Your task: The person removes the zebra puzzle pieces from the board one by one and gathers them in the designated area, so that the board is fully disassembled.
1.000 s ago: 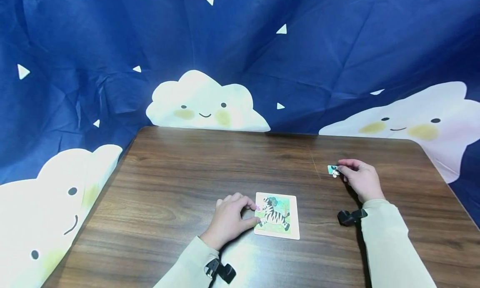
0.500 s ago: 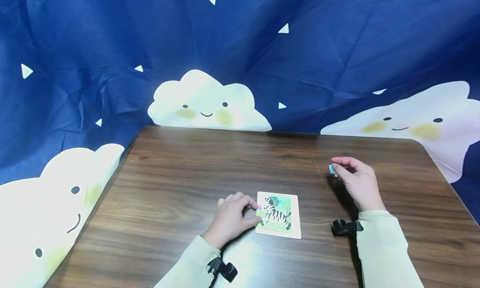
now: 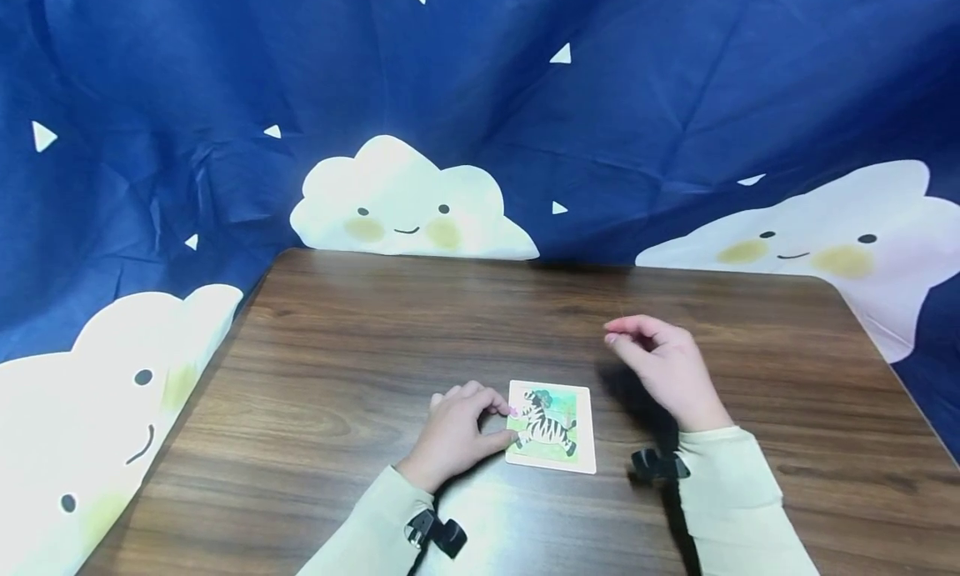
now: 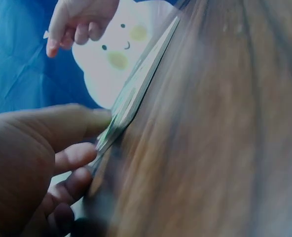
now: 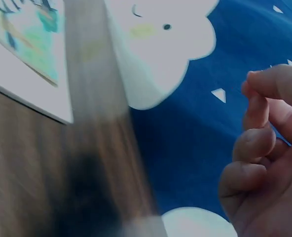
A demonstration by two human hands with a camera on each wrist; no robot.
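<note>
A square jigsaw board (image 3: 587,455) with a pale frame and a zebra picture lies flat on the table. My left hand (image 3: 453,434) holds its left edge between thumb and fingers; in the left wrist view the thumb (image 4: 87,123) rests over the rim. Above the table, right of and beyond the board, hovers my right hand (image 3: 663,372). Its thumb and index finger are pinched together in the right wrist view, at a fingertip (image 5: 254,76). The small puzzle piece seen there earlier is hidden behind the fingers now.
The brown wooden table (image 3: 360,334) extends around the board on all sides. A blue cloth (image 3: 480,76) with white clouds hangs behind its far edge and along the left side. A black wrist camera (image 3: 658,466) is strapped to the right wrist.
My right hand pinched a small blue-green puzzle piece, lifted it from the table, and moved left towards the board. My left hand has stayed at the board's left edge.
</note>
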